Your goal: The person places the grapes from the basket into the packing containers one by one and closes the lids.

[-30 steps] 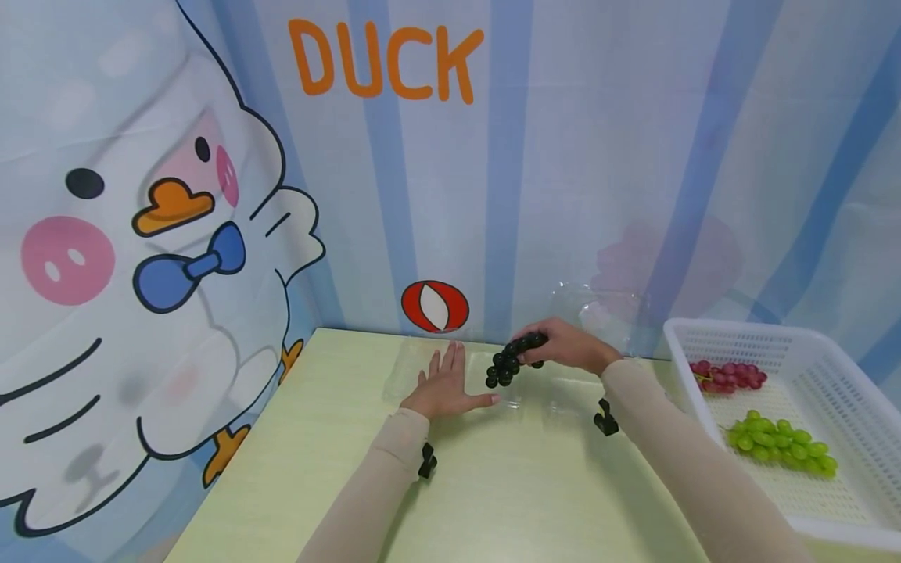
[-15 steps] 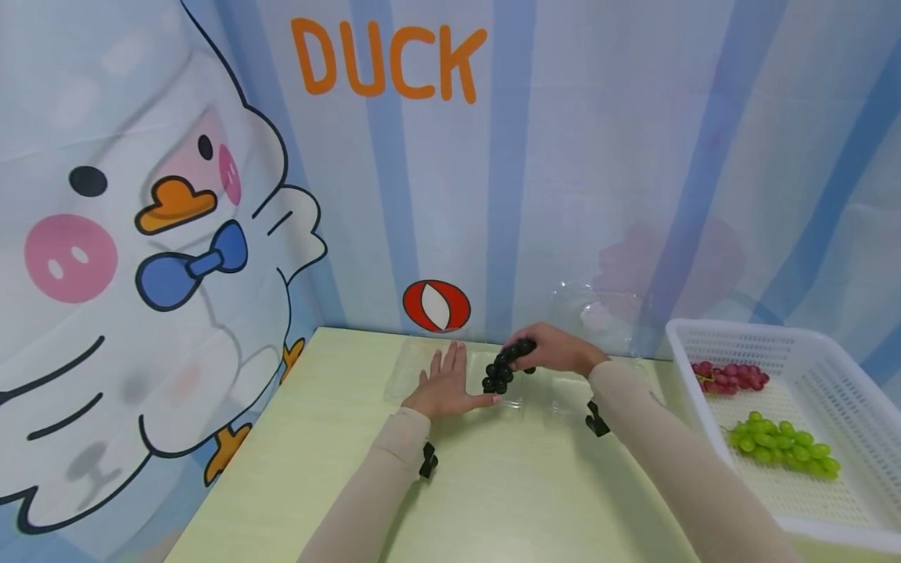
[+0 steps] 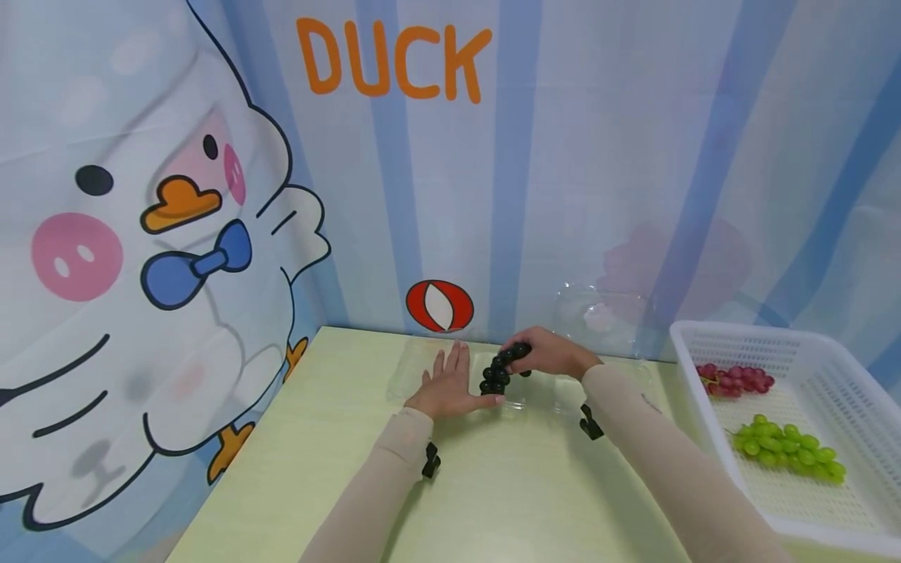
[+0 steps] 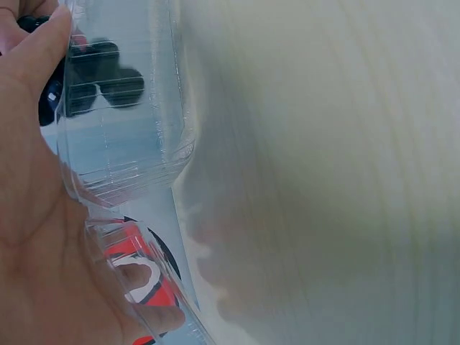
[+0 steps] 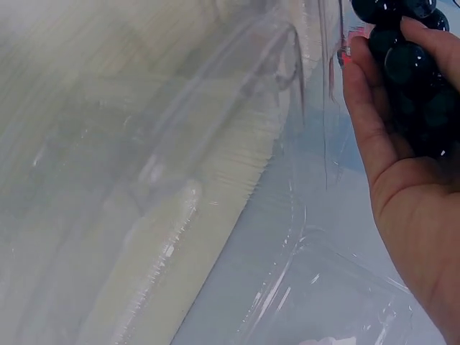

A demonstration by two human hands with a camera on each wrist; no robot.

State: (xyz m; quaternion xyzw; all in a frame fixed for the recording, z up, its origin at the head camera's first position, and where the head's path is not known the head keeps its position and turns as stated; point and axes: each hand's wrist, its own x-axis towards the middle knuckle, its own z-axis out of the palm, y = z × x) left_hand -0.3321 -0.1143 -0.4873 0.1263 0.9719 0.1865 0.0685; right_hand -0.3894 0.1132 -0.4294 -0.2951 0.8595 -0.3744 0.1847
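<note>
Right hand [image 3: 554, 353] pinches the black grapes [image 3: 496, 378], lower end apparently inside the box [image 4: 133, 144], whose left part lies under the spread left hand [image 3: 446, 392]. Firm bracing and gentle lowering appear advisable.

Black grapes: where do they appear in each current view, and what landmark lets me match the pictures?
Head: the black grapes are just right of centre, below mid-height.
Left wrist: top left, partly seen through the clear box.
Right wrist: top right corner, partly cut off.
Shared landmark: the right hand holding them; only part of it shows in the left wrist view's top left corner.
</note>
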